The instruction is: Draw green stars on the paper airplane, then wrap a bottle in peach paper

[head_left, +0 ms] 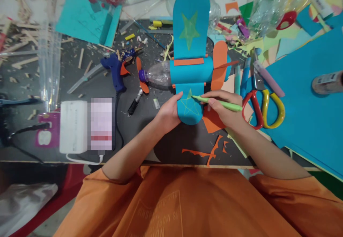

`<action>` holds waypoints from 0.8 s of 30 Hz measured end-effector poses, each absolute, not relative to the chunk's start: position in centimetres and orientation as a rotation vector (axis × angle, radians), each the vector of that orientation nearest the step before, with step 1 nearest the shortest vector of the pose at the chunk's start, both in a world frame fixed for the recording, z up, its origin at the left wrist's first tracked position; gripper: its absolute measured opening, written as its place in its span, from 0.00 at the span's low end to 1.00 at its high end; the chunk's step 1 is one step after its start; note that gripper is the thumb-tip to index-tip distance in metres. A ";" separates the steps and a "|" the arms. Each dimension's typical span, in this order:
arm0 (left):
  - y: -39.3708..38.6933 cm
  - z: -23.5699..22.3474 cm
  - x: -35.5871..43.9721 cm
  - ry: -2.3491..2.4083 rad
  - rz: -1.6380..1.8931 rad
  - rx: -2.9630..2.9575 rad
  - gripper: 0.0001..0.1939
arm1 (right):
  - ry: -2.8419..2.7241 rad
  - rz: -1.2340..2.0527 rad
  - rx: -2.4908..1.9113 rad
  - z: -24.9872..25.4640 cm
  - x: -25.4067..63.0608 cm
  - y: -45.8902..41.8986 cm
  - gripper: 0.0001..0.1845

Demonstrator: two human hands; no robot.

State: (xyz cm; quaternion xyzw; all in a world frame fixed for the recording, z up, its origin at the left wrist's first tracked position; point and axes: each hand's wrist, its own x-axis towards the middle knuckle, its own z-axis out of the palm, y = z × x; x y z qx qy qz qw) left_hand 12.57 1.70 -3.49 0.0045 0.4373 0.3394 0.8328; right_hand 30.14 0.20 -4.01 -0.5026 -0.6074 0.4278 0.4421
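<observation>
A toy airplane (190, 73) made from a plastic bottle wrapped in blue paper lies in front of me, its purple cap and orange propeller pointing left. My left hand (169, 112) grips the left edge of its near wing (190, 118), thumb on top and the other fingers hidden beneath. Pinched in my right hand (224, 103) is a light green marker (230, 105), its tip touching the upper part of a star outline on that wing. The outline is coloured in only near its top point. On the far wing (190, 1) is a filled yellow-green star.
Left of the plane lie a blue glue gun (114, 69), a phone (101, 122) and a white box (73, 126). Scissors (261, 104) with red and yellow handles and a blue sheet (300, 97) lie right. Orange scraps (199, 153) lie near the front edge; bottles stretch along the back.
</observation>
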 end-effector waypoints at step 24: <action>1.7 -3.5 12.7 0.924 0.726 0.012 0.25 | -1.548 1.063 -1.233 -4.2 30.3 0.2 0.10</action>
